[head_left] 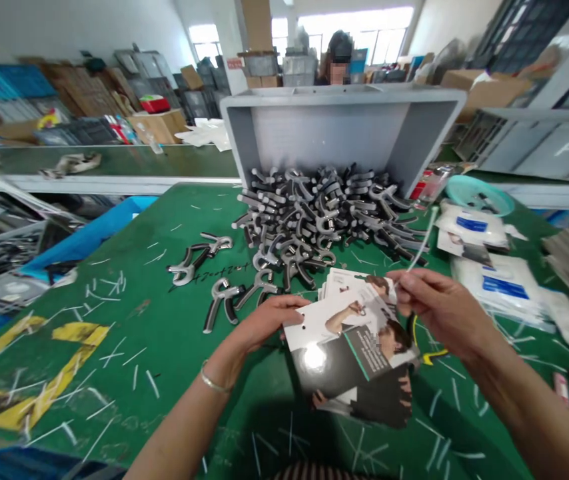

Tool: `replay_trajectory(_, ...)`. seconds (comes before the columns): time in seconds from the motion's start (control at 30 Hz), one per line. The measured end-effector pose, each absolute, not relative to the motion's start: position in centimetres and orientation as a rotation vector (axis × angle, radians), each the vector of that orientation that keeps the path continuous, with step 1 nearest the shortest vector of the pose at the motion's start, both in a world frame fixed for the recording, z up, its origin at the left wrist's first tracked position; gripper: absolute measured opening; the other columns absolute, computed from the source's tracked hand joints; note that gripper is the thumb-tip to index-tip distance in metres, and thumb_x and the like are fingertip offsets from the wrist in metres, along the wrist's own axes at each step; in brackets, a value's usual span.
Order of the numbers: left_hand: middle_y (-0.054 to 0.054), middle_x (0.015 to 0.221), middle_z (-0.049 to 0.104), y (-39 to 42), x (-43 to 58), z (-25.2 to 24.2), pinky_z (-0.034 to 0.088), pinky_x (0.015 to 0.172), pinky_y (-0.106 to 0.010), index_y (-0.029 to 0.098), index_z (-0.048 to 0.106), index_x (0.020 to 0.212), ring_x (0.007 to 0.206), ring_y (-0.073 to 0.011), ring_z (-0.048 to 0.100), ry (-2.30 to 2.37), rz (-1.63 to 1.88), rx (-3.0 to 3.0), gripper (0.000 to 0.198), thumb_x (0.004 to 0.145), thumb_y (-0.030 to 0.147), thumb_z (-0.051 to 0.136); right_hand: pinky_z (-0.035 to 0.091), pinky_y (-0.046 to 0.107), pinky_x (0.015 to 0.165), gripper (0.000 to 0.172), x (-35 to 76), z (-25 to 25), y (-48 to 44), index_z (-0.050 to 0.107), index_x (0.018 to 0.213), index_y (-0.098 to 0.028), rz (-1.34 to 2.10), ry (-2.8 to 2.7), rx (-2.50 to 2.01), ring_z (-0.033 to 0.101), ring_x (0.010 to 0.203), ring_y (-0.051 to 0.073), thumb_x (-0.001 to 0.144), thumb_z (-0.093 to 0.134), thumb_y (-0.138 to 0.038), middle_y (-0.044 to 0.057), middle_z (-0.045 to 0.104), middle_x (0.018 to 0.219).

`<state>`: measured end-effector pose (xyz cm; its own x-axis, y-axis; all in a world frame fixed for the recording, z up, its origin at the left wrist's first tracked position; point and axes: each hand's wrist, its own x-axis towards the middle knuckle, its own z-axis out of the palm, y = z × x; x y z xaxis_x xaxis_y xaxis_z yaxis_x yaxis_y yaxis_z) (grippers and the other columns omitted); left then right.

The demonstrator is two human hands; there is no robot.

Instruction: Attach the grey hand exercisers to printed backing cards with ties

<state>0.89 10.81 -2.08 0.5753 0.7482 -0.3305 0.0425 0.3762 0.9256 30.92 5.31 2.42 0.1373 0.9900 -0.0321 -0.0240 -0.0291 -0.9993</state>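
My left hand [267,321] is closed on the left edge of a printed card [314,373], black and white with photos and two small holes near its left edge. More cards lie fanned out beneath and behind it. A white zip tie [422,241] stands upright between the thumb and fingers of my right hand [437,300], at the far right corner of the cards. Just beyond my left hand lie several black-and-grey hand grip exercisers [221,303]. A big heap of hand grips [314,207] spills from a grey bin tipped on its side.
The grey bin [344,97] stands at the table's back. White plastic packs [507,283], a turquoise bowl [479,193] and yellow-handled cutters [429,347] are at right. White tie offcuts litter the green table [164,360]. Another person [339,57] is behind the bin.
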Motion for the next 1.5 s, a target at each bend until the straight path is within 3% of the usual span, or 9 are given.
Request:
replay_trajectory(0.2,-0.005,0.090,0.071,10.9,1.5,-2.5,0.039,0.059,-0.023,0.016,0.075,0.100,0.070,-0.0151,0.058,0.828,0.641,1.195,0.031,0.072,0.029,0.074,0.056,0.028,0.059,0.022,22.2,3.4,7.4,0.066,0.091,-0.020,1.318,-1.622,-1.161,0.066,0.059,0.014,0.093,0.061,-0.041,0.002,0.070,0.075)
replay_trajectory(0.4,-0.006,0.083,0.068,9.3,0.3,-3.8,0.047,0.065,-0.026,0.015,0.073,0.103,0.068,-0.0142,0.060,0.769,0.770,0.969,0.032,0.081,0.038,0.071,0.049,0.038,0.090,0.021,21.6,-0.6,8.5,0.074,0.100,-0.023,0.746,-2.098,-1.115,0.064,0.097,0.021,0.098,0.054,-0.030,0.006,0.072,0.099)
replay_trajectory(0.63,-0.011,0.094,0.069,8.6,1.1,-5.9,0.050,0.073,-0.029,0.012,0.072,0.102,0.079,-0.0181,0.062,0.833,0.975,0.873,0.033,0.087,0.040,0.064,0.040,0.047,0.100,0.027,22.7,-1.2,8.4,0.074,0.114,-0.033,0.583,-2.183,-1.226,0.055,0.112,0.025,0.099,0.051,-0.034,0.004,0.066,0.124)
replay_trajectory(0.93,-0.006,0.101,0.072,7.4,0.9,-0.8,0.035,0.097,-0.040,0.026,0.075,0.098,0.104,-0.0272,0.057,1.177,1.154,1.820,0.015,0.088,0.032,0.065,0.045,0.047,0.100,0.029,22.7,0.6,8.3,0.076,0.109,-0.029,0.816,-2.046,-1.149,0.057,0.112,0.026,0.099,0.050,-0.038,0.006,0.070,0.116)
replay_trajectory(1.03,-0.005,0.092,0.074,7.6,1.8,0.1,0.034,0.091,-0.039,0.025,0.075,0.092,0.094,-0.0259,0.058,1.141,1.027,2.029,0.012,0.089,0.031,0.064,0.051,0.042,0.091,0.029,22.6,0.6,8.2,0.076,0.106,-0.028,0.930,-1.966,-1.125,0.060,0.109,0.025,0.098,0.052,-0.040,0.006,0.071,0.113)
replay_trajectory(1.17,-0.003,0.082,0.071,7.3,3.0,-0.4,0.035,0.084,-0.035,0.022,0.071,0.084,0.084,-0.0221,0.057,1.200,1.044,2.028,0.013,0.091,0.028,0.062,0.049,0.027,0.050,0.026,22.3,0.1,8.0,0.072,0.098,-0.023,1.176,-1.699,-1.188,0.060,0.062,0.014,0.093,0.058,-0.044,0.005,0.069,0.098)
replay_trajectory(1.23,-0.002,0.080,0.069,6.9,3.2,-0.5,0.035,0.082,-0.034,0.022,0.070,0.081,0.082,-0.0212,0.057,1.206,1.046,1.999,0.012,0.090,0.027,0.063,0.044,0.024,0.043,0.024,22.3,0.0,8.1,0.068,0.092,-0.021,1.214,-1.608,-1.215,0.054,0.053,0.011,0.091,0.061,-0.044,0.003,0.067,0.092)
replay_trajectory(1.4,-0.004,0.095,0.070,6.4,1.7,-1.1,0.040,0.089,-0.032,0.023,0.071,0.093,0.095,-0.0220,0.059,1.255,1.185,1.688,0.014,0.092,0.031,0.060,0.051,0.031,0.079,0.019,22.7,0.2,8.4,0.068,0.089,-0.022,0.892,-1.819,-1.225,0.064,0.087,0.019,0.095,0.057,-0.035,0.003,0.069,0.091)
replay_trajectory(1.5,-0.005,0.104,0.069,6.3,0.5,-3.1,0.041,0.095,-0.031,0.021,0.069,0.105,0.101,-0.0211,0.061,1.379,1.300,1.348,0.020,0.092,0.033,0.058,0.049,0.035,0.086,0.018,22.9,-0.1,8.5,0.067,0.094,-0.023,0.716,-1.948,-1.243,0.064,0.093,0.021,0.097,0.053,-0.032,0.005,0.070,0.096)
